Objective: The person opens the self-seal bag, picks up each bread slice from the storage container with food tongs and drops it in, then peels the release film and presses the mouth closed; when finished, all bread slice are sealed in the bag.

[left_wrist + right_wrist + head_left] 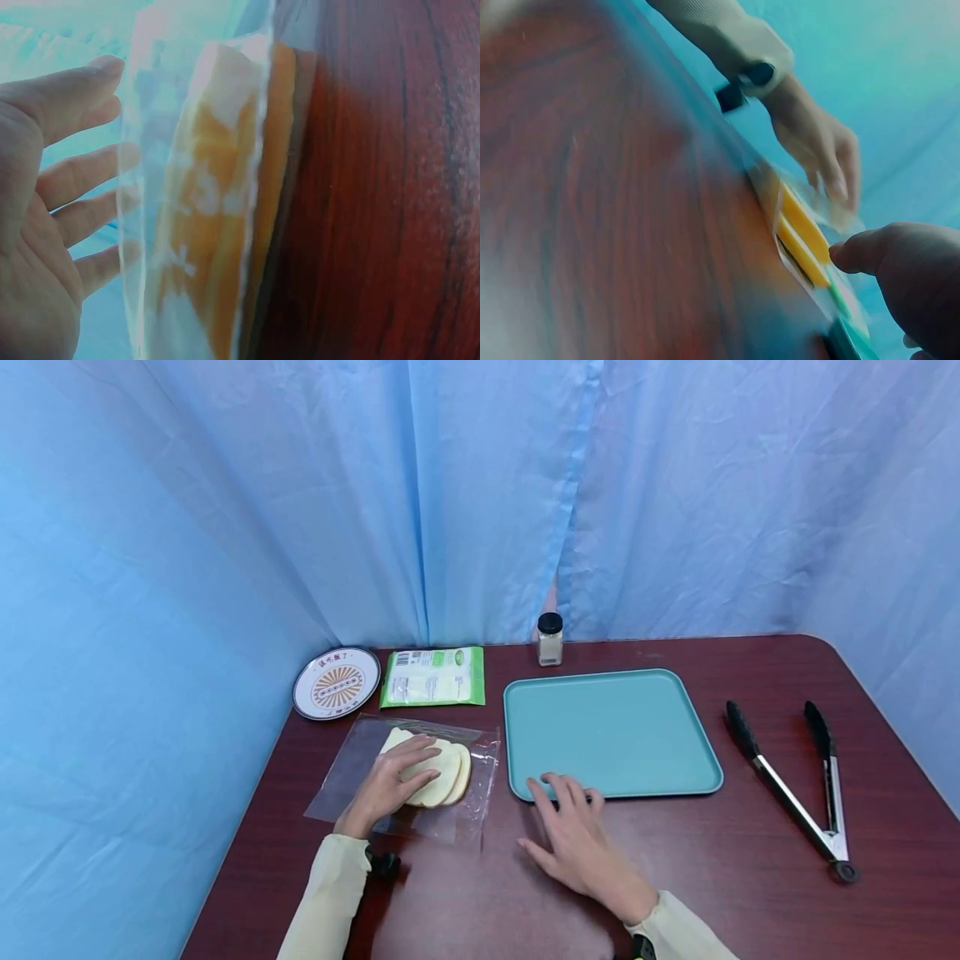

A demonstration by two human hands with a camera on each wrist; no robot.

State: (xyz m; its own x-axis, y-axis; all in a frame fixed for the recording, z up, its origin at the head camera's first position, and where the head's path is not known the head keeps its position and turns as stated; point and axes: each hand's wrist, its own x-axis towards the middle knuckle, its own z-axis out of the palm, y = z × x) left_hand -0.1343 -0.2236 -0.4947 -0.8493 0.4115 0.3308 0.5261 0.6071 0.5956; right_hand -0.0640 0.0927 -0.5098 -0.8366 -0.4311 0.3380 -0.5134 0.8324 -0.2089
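Slices of bread (447,779) lie in a clear plastic bag (339,789) at the left of the table. My left hand (390,779) is over the bread, its fingers loosely spread. In the left wrist view its fingertips (129,199) come up to the bag's film, with the brown-crusted bread (202,195) behind it; whether they press on it I cannot tell. My right hand (577,843) hovers by the near left corner of a teal tray (607,735), fingers spread and holding nothing. The right wrist view is blurred, showing its thumb (862,251) near the bag.
Behind the bag are a patterned plate (336,683) and a green-and-white packet (433,677). A black-capped jar (550,640) stands behind the tray. Tongs (798,802) lie spread on the right. Blue curtains (480,502) hang around the table's back and sides.
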